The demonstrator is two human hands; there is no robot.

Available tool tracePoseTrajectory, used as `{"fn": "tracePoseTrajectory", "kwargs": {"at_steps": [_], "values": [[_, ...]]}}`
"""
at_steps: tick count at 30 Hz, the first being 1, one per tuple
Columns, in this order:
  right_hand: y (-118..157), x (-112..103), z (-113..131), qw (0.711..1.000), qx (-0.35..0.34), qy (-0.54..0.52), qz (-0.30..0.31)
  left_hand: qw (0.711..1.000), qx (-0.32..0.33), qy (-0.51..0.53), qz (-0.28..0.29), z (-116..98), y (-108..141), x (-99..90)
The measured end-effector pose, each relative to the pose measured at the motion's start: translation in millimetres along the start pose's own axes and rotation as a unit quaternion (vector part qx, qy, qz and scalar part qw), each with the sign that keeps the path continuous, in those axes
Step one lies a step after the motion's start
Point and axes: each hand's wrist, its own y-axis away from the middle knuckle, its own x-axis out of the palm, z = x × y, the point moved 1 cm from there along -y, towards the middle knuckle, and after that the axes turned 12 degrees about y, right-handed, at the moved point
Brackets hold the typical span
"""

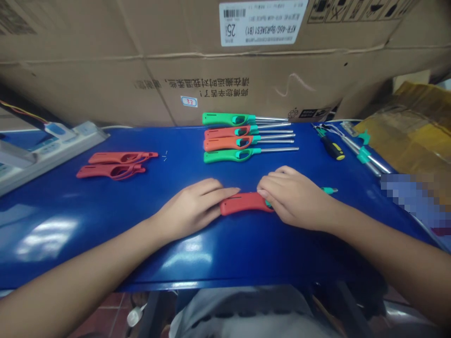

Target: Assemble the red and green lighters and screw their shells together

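Observation:
A red plastic lighter handle (243, 203) lies low on the blue table, between my two hands. My left hand (192, 209) cups its left end, with the fingers along the far side and the thumb at the near side. My right hand (292, 197) curls over its right end and hides that part. A small teal-green piece with a tip (329, 190) pokes out beyond my right fingers; its link to the handle is hidden. Both hands rest close to the tabletop.
Several finished green and orange lighters (229, 143) lie in a row at the back. Two red handle shells (116, 164) lie left, beside a power strip (52, 150). A yellow-and-black screwdriver (333, 148) and teal-and-metal parts (362, 157) lie right. A cardboard box (197, 84) stands behind.

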Motion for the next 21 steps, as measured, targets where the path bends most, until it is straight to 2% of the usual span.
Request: {"fn": "tracePoseTrajectory", "kwargs": {"at_steps": [3,5,11,17,21], "values": [[1.4,-2.8,0.6,0.997,0.003,-0.069,0.013,0.999,-0.004,0.016,0.028,-2.2,-1.7,-1.6],[2.4,-3.5,1.1,0.995,-0.017,-0.098,0.005,0.998,-0.007,0.037,0.046,-4.2,-2.8,-1.2],[2.4,2.7,4.8,0.996,-0.081,-0.021,-0.002,0.999,0.005,0.042,0.023,-8.2,-3.3,3.9],[-0.4,3.1,11.9,0.997,-0.079,-0.009,0.013,0.998,0.02,0.05,0.035,-16.2,-5.9,7.9],[2.4,-1.6,2.3,0.996,-0.067,-0.044,0.032,0.999,0.005,0.045,0.02,-14.3,-5.9,4.1]]}}
